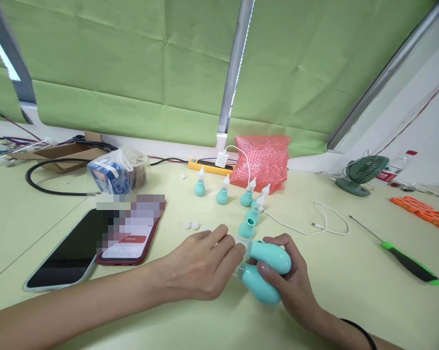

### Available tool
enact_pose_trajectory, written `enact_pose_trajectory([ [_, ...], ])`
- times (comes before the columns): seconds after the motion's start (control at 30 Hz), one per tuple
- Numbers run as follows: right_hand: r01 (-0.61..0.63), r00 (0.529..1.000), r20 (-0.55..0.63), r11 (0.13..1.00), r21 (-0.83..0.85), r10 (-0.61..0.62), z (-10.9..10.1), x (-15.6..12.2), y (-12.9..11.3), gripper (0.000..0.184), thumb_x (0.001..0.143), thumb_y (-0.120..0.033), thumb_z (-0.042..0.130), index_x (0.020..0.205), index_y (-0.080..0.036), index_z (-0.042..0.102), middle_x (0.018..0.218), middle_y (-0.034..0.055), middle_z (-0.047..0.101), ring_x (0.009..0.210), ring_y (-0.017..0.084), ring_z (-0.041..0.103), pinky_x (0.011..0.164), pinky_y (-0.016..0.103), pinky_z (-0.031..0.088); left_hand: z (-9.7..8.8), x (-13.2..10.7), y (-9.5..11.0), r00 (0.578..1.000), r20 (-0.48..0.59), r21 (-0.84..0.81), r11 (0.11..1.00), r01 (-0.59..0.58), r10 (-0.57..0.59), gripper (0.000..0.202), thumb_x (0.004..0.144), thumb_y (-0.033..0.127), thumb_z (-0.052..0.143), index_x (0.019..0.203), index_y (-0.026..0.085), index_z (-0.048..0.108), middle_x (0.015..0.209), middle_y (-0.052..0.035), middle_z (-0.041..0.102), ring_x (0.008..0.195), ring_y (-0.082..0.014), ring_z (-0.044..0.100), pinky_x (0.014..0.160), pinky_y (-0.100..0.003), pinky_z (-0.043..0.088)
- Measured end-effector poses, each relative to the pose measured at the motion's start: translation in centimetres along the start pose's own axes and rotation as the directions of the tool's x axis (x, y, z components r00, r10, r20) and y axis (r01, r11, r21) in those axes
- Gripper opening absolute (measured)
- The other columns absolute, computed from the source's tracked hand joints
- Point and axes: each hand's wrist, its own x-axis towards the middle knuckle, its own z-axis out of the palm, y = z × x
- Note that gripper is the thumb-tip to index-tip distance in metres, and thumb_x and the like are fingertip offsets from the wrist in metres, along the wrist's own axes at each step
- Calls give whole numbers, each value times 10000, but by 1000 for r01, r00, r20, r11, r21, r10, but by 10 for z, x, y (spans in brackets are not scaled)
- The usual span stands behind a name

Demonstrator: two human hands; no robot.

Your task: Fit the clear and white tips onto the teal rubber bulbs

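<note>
My right hand (295, 282) is closed around two teal squeeze bulbs, an upper bulb (272, 256) and a lower bulb (261, 287), which look like nasal aspirators. Clear necks or tips at their left ends are partly covered by my left hand (208, 265). That hand's fingers are bent in a pinch at the clear tip (244, 244) of the upper one. Just behind my hands is a small teal bulb (247, 228) with an uncovered round opening. Several small aspirators, such as one standing aspirator (199, 184), bear clear tips pointing up.
Two white round pieces (191, 225) lie beyond my left hand. Two phones (62, 253) are at the left, near a plastic-wrapped packet (113, 172). Pink bubble wrap (261, 163) and a yellow power strip (208, 166) sit behind. A screwdriver (405, 260), cable (324, 228) and fan (365, 175) are at right.
</note>
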Motion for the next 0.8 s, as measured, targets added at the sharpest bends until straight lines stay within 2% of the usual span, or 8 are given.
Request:
enact_pose_trajectory([
  [0.1,-9,1000,-15,1000,-6,9,0,0,0,315,684,-290,634,862,-256,377,713,-16,587,664,184,627,549,276,510,3,-1,1,982,45,-163,968,189,-184,134,859,134,330,802,121,451,648,-19,497,629,-152,436,420,-219,344],
  [0.2,-11,999,-43,1000,-19,10,-2,4,2,314,690,-308,627,870,-251,376,706,-1,609,659,184,621,544,273,505,3,-2,0,966,58,-270,927,260,-253,115,874,155,326,819,130,424,685,-14,494,630,-133,416,476,-220,367],
  [0.33,-11,991,-134,999,-31,6,-6,11,6,308,690,-317,630,865,-246,387,707,4,615,664,178,607,546,263,495,-3,0,-10,945,69,-268,907,326,-319,106,865,160,358,820,124,447,725,-25,526,657,-135,430,507,-225,378],
  [0.4,-13,992,-126,1000,-22,10,-6,11,6,328,683,-319,636,875,-245,381,705,8,619,656,182,609,536,267,499,-4,2,-19,924,122,-225,896,382,-363,93,843,153,404,804,125,483,731,-28,553,695,-150,444,532,-234,389],
  [0.57,8,998,-60,1000,11,-8,-5,8,4,326,697,-303,626,891,-252,369,701,0,634,639,174,622,526,256,511,6,2,-43,803,399,-139,837,530,-442,123,803,131,455,750,129,566,718,-36,598,797,-185,472,612,-248,411],
  [0.67,15,998,-57,999,31,-13,-6,9,5,317,706,-288,620,905,-258,375,704,-7,637,658,171,624,538,251,514,11,-1,-50,722,505,-88,804,588,-473,154,785,103,455,727,126,596,739,-53,607,763,-176,505,609,-241,413],
  [0.73,21,999,-51,999,39,-19,-6,10,6,313,708,-278,620,907,-260,379,707,-10,638,661,166,625,543,244,515,12,-3,-52,691,541,-68,793,605,-480,157,769,90,466,730,124,614,766,-67,610,723,-163,523,606,-237,414],
  [0.8,29,999,-39,999,43,-28,-6,10,6,303,715,-272,615,908,-262,382,707,-15,639,646,156,625,540,234,514,13,-4,-53,683,563,-73,795,602,-465,158,754,78,480,732,125,629,770,-72,614,715,-160,533,610,-235,414],
])
